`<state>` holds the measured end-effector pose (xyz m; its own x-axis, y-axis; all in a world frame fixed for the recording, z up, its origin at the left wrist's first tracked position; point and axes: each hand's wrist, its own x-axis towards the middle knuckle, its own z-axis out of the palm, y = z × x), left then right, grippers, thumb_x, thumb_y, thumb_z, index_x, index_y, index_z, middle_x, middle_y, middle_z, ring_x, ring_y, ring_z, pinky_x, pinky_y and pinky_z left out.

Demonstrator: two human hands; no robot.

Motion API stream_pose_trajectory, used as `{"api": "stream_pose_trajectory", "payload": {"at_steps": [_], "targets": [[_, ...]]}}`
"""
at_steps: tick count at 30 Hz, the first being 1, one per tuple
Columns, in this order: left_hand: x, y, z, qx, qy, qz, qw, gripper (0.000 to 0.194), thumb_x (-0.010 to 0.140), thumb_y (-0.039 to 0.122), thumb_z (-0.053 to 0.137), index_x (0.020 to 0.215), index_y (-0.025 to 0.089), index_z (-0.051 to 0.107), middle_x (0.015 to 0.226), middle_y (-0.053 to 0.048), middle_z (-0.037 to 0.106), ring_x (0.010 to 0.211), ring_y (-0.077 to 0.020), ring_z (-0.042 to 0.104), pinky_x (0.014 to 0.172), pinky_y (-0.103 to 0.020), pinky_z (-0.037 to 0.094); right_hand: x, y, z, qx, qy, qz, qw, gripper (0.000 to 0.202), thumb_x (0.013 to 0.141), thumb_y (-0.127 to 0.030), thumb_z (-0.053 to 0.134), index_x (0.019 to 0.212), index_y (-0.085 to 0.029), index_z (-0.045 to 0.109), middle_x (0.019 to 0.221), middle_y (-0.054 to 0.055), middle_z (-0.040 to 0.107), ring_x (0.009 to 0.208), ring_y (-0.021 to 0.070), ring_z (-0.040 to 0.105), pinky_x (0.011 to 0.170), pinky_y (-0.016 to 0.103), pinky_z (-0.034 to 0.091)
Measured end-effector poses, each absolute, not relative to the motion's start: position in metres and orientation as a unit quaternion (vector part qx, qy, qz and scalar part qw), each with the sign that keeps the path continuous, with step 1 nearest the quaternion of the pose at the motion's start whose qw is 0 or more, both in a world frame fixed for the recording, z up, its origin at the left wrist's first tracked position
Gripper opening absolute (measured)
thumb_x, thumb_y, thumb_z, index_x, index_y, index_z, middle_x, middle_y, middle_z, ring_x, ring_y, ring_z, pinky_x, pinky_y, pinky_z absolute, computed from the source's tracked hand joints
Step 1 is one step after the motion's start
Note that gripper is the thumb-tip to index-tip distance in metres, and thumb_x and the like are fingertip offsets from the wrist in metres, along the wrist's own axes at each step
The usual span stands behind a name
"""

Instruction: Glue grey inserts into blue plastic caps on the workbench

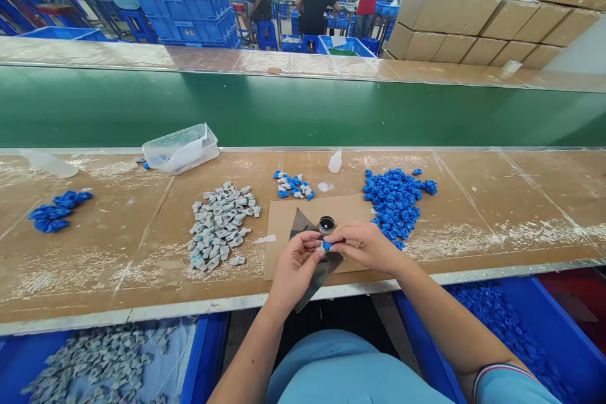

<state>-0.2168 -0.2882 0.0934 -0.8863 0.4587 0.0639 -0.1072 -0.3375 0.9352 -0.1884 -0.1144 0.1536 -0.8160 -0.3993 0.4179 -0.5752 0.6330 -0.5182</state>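
My left hand [299, 263] pinches a small grey plastic part [320, 249] in front of me. Between the thumb and fingers of my right hand [362, 245] is a small blue plastic part [326, 245], touching the grey one. Both hands meet over a dark sheet [307, 293] on a cardboard piece [279, 218]. Just beyond my fingertips stands a small round black container [326, 224]. A heap of grey parts [220, 227] lies to the left, and a heap of blue parts [395, 202] to the right. Several blue-and-white pieces [293, 185] sit farther back.
A small white bottle [335, 162] and a clear plastic tub [180, 148] stand toward the green conveyor belt [303, 107]. Blue pieces [57, 211] lie far left. Below the table edge are bins of grey parts [99, 360] and blue parts [506, 328]. People work beyond.
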Motion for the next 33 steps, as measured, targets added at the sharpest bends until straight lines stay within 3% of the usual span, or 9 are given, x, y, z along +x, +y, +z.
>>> {"api": "stream_pose_trajectory", "payload": {"at_steps": [4, 9, 16, 23, 33], "targets": [[-0.217, -0.293, 0.100, 0.173, 0.555, 0.791, 0.193, 0.033, 0.071, 0.025, 0.069, 0.098, 0.012, 0.056, 0.084, -0.006, 0.063, 0.077, -0.0116, 0.061, 0.072, -0.022, 0.051, -0.189, -0.115, 0.155, 0.277, -0.888, 0.345, 0.127, 0.011, 0.084, -0.018, 0.062, 0.092, -0.014, 0.068, 0.082, 0.002, 0.067, 0.076, 0.0090, 0.061, 0.068, 0.018, 0.047], [-0.215, -0.290, 0.102, 0.145, 0.552, 0.807, 0.151, 0.034, 0.070, 0.031, 0.070, 0.093, 0.012, 0.055, 0.083, -0.006, 0.063, 0.071, -0.0109, 0.059, 0.068, -0.023, 0.050, -0.185, -0.122, 0.149, 0.237, -0.867, 0.394, 0.192, 0.009, 0.081, -0.020, 0.065, 0.087, -0.015, 0.069, 0.077, 0.003, 0.067, 0.069, 0.0090, 0.062, 0.063, 0.018, 0.048], [-0.216, -0.295, 0.104, 0.200, 0.590, 0.754, 0.210, 0.037, 0.074, 0.027, 0.064, 0.105, 0.013, 0.051, 0.084, -0.007, 0.063, 0.081, -0.0145, 0.062, 0.073, -0.025, 0.050, -0.187, -0.112, 0.139, 0.252, -0.866, 0.408, 0.143, 0.011, 0.081, -0.020, 0.065, 0.089, -0.014, 0.070, 0.078, 0.004, 0.068, 0.072, 0.0103, 0.063, 0.065, 0.019, 0.049], [-0.218, -0.299, 0.116, 0.249, 0.606, 0.719, 0.231, 0.033, 0.078, 0.021, 0.059, 0.109, 0.013, 0.049, 0.081, -0.005, 0.062, 0.077, -0.0119, 0.060, 0.071, -0.022, 0.049, -0.186, -0.108, 0.159, 0.279, -0.887, 0.361, 0.067, 0.012, 0.081, -0.022, 0.066, 0.088, -0.013, 0.070, 0.076, 0.003, 0.067, 0.069, 0.0099, 0.062, 0.062, 0.019, 0.047], [-0.213, -0.297, 0.115, 0.190, 0.561, 0.780, 0.203, 0.036, 0.073, 0.028, 0.068, 0.102, 0.012, 0.052, 0.082, -0.007, 0.064, 0.075, -0.0115, 0.061, 0.068, -0.021, 0.050, -0.178, -0.123, 0.134, 0.200, -0.824, 0.490, 0.201, 0.010, 0.077, -0.021, 0.069, 0.086, -0.017, 0.072, 0.075, 0.004, 0.068, 0.068, 0.0108, 0.063, 0.062, 0.020, 0.051]]}}
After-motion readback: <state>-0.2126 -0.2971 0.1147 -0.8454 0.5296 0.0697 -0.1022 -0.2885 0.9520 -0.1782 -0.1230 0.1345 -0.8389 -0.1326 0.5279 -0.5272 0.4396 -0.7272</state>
